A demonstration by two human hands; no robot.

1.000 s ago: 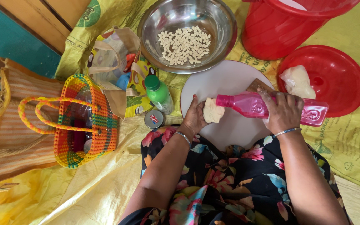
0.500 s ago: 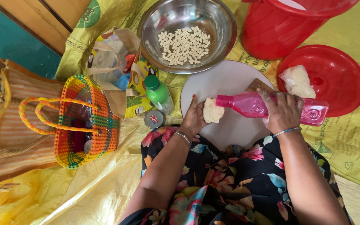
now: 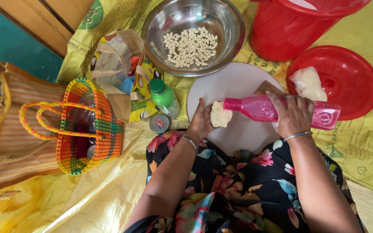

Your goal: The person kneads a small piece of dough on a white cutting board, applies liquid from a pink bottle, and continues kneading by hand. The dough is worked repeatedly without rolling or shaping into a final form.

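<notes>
Nothing has moved: right hand [image 3: 293, 115] wraps its grip around the pink bottle [image 3: 277, 111], left hand [image 3: 201, 121] seemingly pinching the dough [image 3: 219, 115].

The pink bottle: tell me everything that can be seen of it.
The pink bottle is translucent plastic with a flat rectangular body and a narrower neck. It lies on its side across the round white board, neck pointing at the dough piece and apparently touching it. The right hand grips it from above at mid-body; the left hand holds the dough. Its base overhangs the red lid.

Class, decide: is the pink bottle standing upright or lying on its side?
On its side: the pink bottle lies flat across the white board under the right hand.
</notes>
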